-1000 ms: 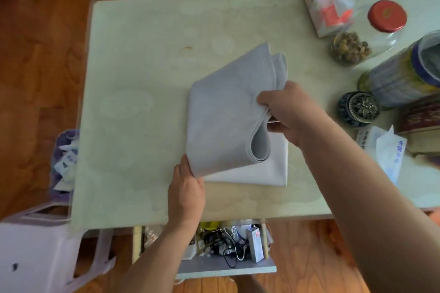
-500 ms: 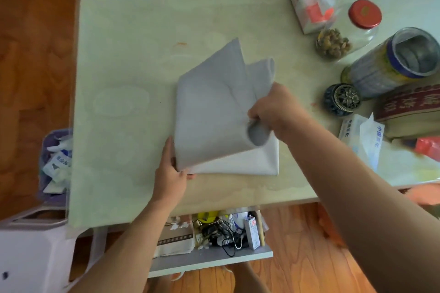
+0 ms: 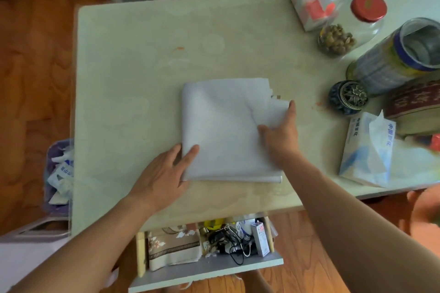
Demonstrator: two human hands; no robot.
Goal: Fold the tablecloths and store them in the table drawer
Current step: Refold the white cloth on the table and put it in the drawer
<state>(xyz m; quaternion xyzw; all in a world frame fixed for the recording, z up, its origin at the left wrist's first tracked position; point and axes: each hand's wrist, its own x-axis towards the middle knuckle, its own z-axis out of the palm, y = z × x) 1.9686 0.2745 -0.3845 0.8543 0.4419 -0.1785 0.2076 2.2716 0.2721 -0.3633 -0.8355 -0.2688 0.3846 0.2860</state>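
Tablecloth of pale grey fabric [image 3: 226, 131], folded into a flat rectangle, lay on the pale green tabletop [image 3: 133, 62] near its front edge. The left hand [image 3: 164, 173] rested at the cloth's near-left corner, fingers straight, thumb on top, gripping nothing. The right hand [image 3: 281, 133] pressed flat on the right side, fingers relaxed. Below the edge, the open table drawer [image 3: 207, 269] held a folded brown flowered cloth [image 3: 173, 247] beside tangled black cables [image 3: 228, 240].
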